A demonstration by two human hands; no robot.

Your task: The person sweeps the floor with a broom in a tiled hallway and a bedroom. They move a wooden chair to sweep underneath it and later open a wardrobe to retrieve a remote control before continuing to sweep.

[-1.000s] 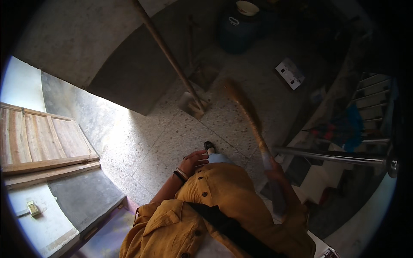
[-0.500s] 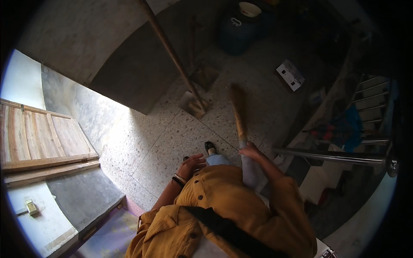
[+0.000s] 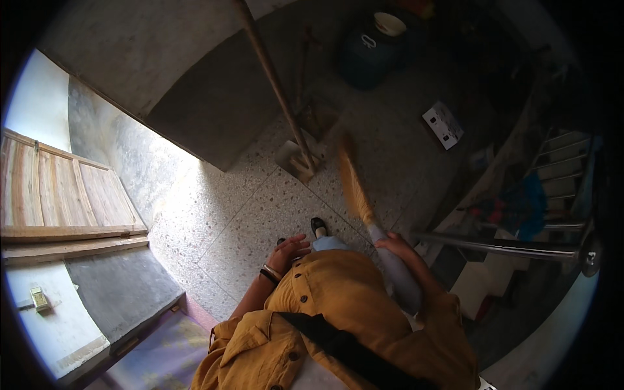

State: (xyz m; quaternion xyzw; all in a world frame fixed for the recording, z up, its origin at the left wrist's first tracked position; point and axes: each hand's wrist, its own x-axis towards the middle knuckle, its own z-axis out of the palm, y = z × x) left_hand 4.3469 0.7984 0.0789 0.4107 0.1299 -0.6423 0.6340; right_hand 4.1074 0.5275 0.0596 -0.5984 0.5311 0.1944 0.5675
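Note:
My right hand [image 3: 391,243] is closed around the pale, wrapped handle of a straw broom [image 3: 351,175]. The straw end points away from me, down toward the speckled floor, and is smeared by motion. Beside it on the left stands a dustpan [image 3: 286,156] with a long wooden handle [image 3: 272,75] slanting up to the far left. In front of my belly, my left hand [image 3: 290,251] hovers with its fingers stretched out, holding nothing. Bracelets circle that wrist. One dark shoe [image 3: 318,225] shows between my hands.
A dark blue barrel [image 3: 367,55] with a pale bowl [image 3: 390,24] on top stands at the far side. A white box [image 3: 443,125] lies to its right. Nearer on the right are a metal railing [image 3: 507,244] and a blue umbrella [image 3: 530,201]. A wooden door [image 3: 71,188] is at left.
The broom's straw end has swung left toward the dustpan, while its handle end has shifted right. My left hand has hardly moved. The whole view has turned slightly.

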